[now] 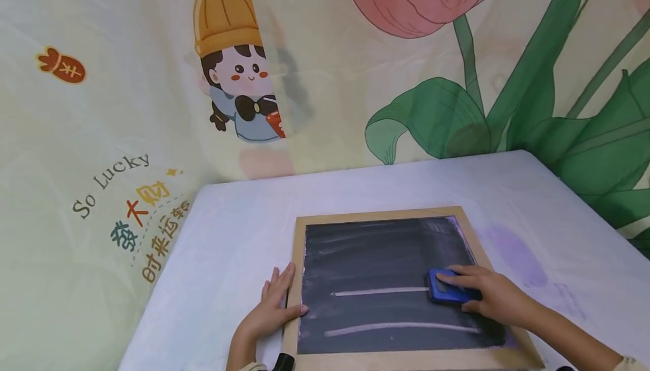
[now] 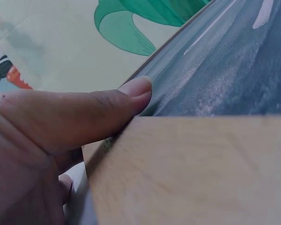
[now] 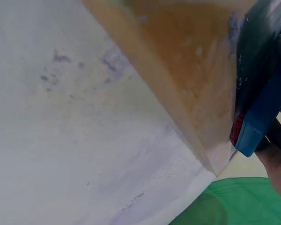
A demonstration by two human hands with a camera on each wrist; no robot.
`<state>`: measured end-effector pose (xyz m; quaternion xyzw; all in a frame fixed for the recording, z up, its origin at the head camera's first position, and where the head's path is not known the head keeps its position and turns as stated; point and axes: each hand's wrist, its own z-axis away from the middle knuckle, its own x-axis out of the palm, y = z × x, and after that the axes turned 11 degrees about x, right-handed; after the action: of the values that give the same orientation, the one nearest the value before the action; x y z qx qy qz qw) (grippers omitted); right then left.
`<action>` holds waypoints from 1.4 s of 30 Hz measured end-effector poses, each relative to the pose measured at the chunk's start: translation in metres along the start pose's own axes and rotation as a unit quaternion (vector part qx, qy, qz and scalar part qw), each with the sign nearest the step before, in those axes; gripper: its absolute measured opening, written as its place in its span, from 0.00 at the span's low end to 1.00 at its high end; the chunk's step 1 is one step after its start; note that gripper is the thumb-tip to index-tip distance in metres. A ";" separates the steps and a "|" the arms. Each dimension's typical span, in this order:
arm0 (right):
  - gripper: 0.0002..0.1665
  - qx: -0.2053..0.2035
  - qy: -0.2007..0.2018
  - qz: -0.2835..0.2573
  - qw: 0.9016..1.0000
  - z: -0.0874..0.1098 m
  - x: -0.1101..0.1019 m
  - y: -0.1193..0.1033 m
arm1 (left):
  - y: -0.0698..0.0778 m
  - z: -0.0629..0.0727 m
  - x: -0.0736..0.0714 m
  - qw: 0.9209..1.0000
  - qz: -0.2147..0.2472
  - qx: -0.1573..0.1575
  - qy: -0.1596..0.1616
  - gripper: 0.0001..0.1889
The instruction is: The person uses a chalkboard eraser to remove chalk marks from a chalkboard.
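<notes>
A blackboard with a pale wooden frame lies on the table. Two pale chalk lines run across it, an upper line and a lower line. My right hand grips a blue board eraser against the dark surface, at the right end of the upper line. In the right wrist view, the eraser shows a red strip beneath its blue body. At the board's left edge my left hand rests with fingers straight along the frame's outer side. Its thumb lies across the frame.
A white cloth covers the table, with a purple smudge right of the board. Behind hangs a curtain printed with a cartoon figure, a pink flower and green leaves. A small black object sits near the left wrist.
</notes>
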<state>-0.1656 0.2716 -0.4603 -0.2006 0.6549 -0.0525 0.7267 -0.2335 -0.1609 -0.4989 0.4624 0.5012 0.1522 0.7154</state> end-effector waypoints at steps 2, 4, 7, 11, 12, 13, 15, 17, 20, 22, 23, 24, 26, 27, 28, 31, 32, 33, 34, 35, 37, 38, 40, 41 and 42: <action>0.39 -0.003 -0.005 -0.001 1.000 0.000 0.001 0.001 | -0.001 0.002 0.002 1.000 0.005 0.000 -0.002 0.51; 0.39 -0.007 -0.003 0.007 1.000 0.003 0.002 0.003 | -0.001 0.005 0.004 1.000 0.009 -0.002 -0.007 0.51; 0.39 -0.018 0.014 0.011 1.000 0.011 0.006 0.007 | 0.001 0.007 0.006 1.000 0.015 0.000 -0.013 0.50; 0.41 -0.035 0.052 0.023 0.998 0.015 0.007 0.013 | 0.006 0.003 0.005 1.000 0.007 0.011 -0.018 0.49; 0.41 -0.039 0.064 0.029 0.997 0.015 0.008 0.013 | 0.007 0.002 0.004 1.000 0.005 0.012 -0.018 0.49; 0.42 -0.046 0.074 0.036 0.996 0.014 0.009 0.013 | 0.007 0.001 0.003 1.000 0.001 0.015 -0.019 0.49; 0.42 -0.052 0.075 0.038 0.995 0.011 0.011 0.013 | 0.006 0.002 0.000 1.000 0.002 0.013 -0.019 0.50; 0.41 -0.058 0.069 0.036 0.995 0.008 0.015 0.011 | 0.004 0.005 -0.002 1.000 0.005 0.009 -0.018 0.50; 0.40 -0.062 0.047 0.028 0.997 0.000 0.017 0.005 | 0.000 0.009 -0.005 1.000 0.008 -0.002 -0.013 0.50; 0.40 -0.069 0.040 0.019 0.997 -0.006 0.018 0.000 | -0.003 0.011 -0.006 1.000 0.013 -0.006 -0.008 0.50; 0.40 -0.073 0.045 0.022 0.996 -0.009 0.019 -0.003 | -0.004 0.012 -0.007 1.000 0.015 -0.009 -0.005 0.50; 0.40 -0.077 0.049 0.020 0.996 -0.012 0.019 -0.007 | -0.005 0.011 -0.007 1.000 0.018 -0.008 -0.003 0.50; 0.39 -0.079 0.046 0.015 0.996 -0.019 0.019 -0.015 | -0.006 0.010 -0.007 1.000 0.026 -0.003 0.000 0.49; 0.39 -0.081 0.048 0.014 0.995 -0.022 0.019 -0.019 | -0.006 0.008 -0.007 1.000 0.030 0.000 0.000 0.49; 0.39 -0.081 0.045 0.014 0.996 -0.026 0.019 -0.025 | -0.006 0.006 -0.006 1.000 0.030 0.003 0.000 0.49; 0.38 -0.085 0.024 0.009 0.996 -0.040 0.018 -0.041 | -0.005 0.000 -0.005 0.999 0.033 0.013 -0.001 0.48; 0.38 -0.088 0.019 0.010 0.996 -0.045 0.018 -0.046 | -0.005 -0.001 -0.004 0.999 0.031 0.018 -0.001 0.48; 0.38 -0.091 0.011 0.010 0.996 -0.050 0.018 -0.052 | -0.005 -0.003 -0.004 0.999 0.029 0.019 0.000 0.48; 0.37 -0.095 0.003 0.011 0.995 -0.054 0.018 -0.057 | -0.005 -0.004 -0.003 0.999 0.027 0.021 0.000 0.48; 0.37 -0.099 -0.002 0.010 0.995 -0.059 0.018 -0.062 | -0.004 -0.005 -0.003 0.999 0.027 0.023 0.001 0.48; 0.37 -0.105 -0.012 0.012 0.994 -0.068 0.020 -0.074 | -0.005 -0.007 -0.003 0.999 0.024 0.024 0.003 0.48; 0.37 -0.107 -0.017 0.014 0.994 -0.072 0.021 -0.079 | -0.005 -0.008 -0.003 0.999 0.024 0.024 0.004 0.48; 0.37 -0.107 -0.025 0.021 0.994 -0.079 0.024 -0.092 | -0.006 -0.008 -0.003 0.999 0.021 0.026 0.005 0.48; 0.37 -0.104 -0.029 0.027 0.994 -0.082 0.026 -0.098 | -0.006 -0.008 -0.003 0.999 0.021 0.025 0.005 0.48; 0.37 -0.103 -0.032 0.035 0.994 -0.085 0.027 -0.104 | -0.007 -0.007 -0.003 0.999 0.021 0.025 0.006 0.48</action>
<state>-0.2252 0.1481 -0.4529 -0.2527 0.6399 0.0467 0.7242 -0.2427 -0.1623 -0.5033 0.4893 0.4992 0.1571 0.6976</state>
